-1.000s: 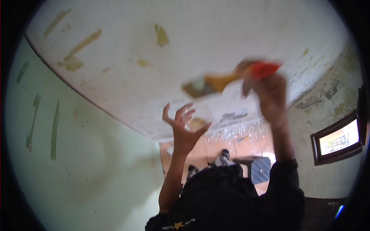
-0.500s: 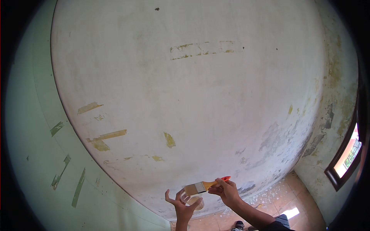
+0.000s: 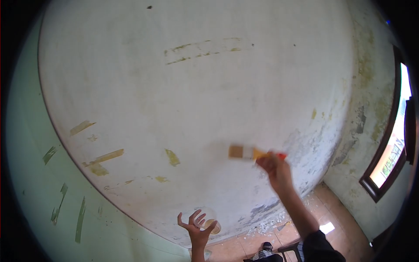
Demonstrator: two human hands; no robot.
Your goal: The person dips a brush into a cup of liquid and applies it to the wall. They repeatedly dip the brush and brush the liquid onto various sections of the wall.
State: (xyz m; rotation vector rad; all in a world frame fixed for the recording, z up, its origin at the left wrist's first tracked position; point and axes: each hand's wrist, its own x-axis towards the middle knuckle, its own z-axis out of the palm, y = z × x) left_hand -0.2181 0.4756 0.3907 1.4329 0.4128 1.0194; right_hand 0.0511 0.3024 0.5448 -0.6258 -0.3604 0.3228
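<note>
My right hand (image 3: 274, 168) grips the handle of a paintbrush (image 3: 248, 152), raised near the white wall (image 3: 209, 100). The brush has tan bristles pointing left, a pale metal band and a yellow handle with a red end. It is slightly blurred. Lower down, my left hand (image 3: 199, 227) holds a clear plastic cup (image 3: 213, 226) between thumb and fingers, with its forefinger stretched out. Something pale brown shows inside the cup. Brush and cup are well apart.
A green wall (image 3: 30, 131) with torn strips stands at the left. Stained wall and a dark-framed window (image 3: 388, 168) are at the right. Paint flakes (image 3: 273, 223) lie on the tiled floor (image 3: 235, 249), near a foot and a dark chair (image 3: 292, 249).
My right hand has lifted the brush away from the cup, up and to the right. My left hand stays low with the cup. The view has turned a little to the right.
</note>
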